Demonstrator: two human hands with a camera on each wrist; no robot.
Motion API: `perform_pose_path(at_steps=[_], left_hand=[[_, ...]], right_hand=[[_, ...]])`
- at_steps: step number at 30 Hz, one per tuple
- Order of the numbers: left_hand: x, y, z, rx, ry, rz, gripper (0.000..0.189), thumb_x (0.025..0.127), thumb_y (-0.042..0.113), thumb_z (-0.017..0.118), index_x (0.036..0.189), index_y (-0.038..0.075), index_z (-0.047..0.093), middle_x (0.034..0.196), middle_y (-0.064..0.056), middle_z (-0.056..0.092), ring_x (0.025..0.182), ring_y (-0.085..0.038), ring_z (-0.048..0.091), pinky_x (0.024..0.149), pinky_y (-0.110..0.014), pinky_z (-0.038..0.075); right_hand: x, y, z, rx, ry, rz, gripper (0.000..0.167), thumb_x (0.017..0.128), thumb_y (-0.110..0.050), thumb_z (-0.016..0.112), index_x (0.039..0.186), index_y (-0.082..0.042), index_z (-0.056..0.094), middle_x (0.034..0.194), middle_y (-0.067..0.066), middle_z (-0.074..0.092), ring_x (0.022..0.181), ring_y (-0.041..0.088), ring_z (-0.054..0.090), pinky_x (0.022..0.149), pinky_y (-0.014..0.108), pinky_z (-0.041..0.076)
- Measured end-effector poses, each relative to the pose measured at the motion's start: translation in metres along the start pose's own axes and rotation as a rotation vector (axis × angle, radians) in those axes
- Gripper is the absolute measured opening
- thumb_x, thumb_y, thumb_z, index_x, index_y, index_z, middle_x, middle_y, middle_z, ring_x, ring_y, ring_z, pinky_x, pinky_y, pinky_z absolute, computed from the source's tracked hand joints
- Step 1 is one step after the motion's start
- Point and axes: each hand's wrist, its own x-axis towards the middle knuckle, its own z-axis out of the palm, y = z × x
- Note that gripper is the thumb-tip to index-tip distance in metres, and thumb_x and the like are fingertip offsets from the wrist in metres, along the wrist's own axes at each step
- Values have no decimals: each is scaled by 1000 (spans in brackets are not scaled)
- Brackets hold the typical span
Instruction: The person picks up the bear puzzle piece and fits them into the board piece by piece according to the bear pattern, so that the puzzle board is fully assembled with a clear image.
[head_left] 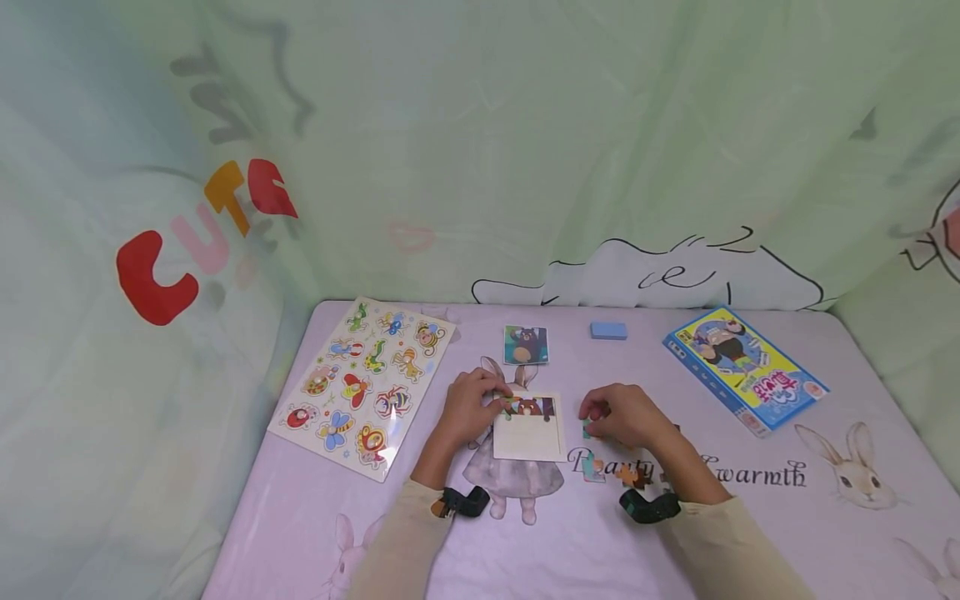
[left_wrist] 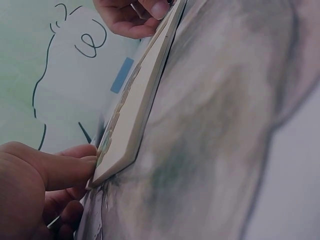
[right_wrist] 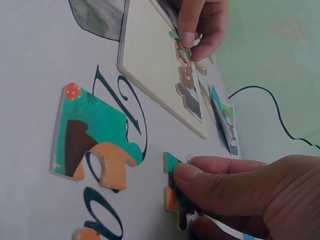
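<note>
A cream puzzle board (head_left: 528,437) lies in front of me, with a row of fitted jigsaw pieces (head_left: 531,407) along its far side showing a brown bear. My left hand (head_left: 472,408) holds the board's far left corner, thumb and fingertips beside the green end piece. To the right of the board, my right hand (head_left: 626,417) pinches a jigsaw piece (right_wrist: 172,197) of green, orange and dark colours between thumb and fingers. A loose green, brown and orange piece (right_wrist: 95,135) lies near that hand. Other loose pieces (head_left: 633,475) lie by the right wrist, partly hidden.
Behind the board is a small bear picture card (head_left: 526,345), with a blue block (head_left: 608,331) to its right. An insect puzzle sheet (head_left: 363,383) lies at the left. A blue and yellow box (head_left: 746,367) sits at the far right. Curtains (head_left: 480,150) surround the table.
</note>
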Motion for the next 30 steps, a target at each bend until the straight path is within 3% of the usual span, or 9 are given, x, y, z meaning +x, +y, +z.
perform_pose_path(at_steps=[7,15,30], left_hand=[[-1,-2,1,5,-1,0,10,92,20,73,100,19,79,111,0,68,101,-22,55,91,-43,41],[0,-4,2,3,-7,-1,9,93,21,73,100,20,78,111,0,68,101,-22,55,92,-44,41],[0,-2,2,1,-8,2,9,93,21,72,100,20,78,111,-2,67,100,-22,55,93,-45,42]], right_hand=[[0,0,0,-7,-2,-4,14,83,-9,80,91,-14,70,83,1,61,79,19,52,65,31,43],[-1,1,-1,25,-14,22,15,86,-11,79,95,-12,66,86,3,61,75,20,54,57,31,47],[-3,-1,-4,49,36,-30,6,93,-14,72,96,-10,69,84,2,60,79,20,54,64,32,45]])
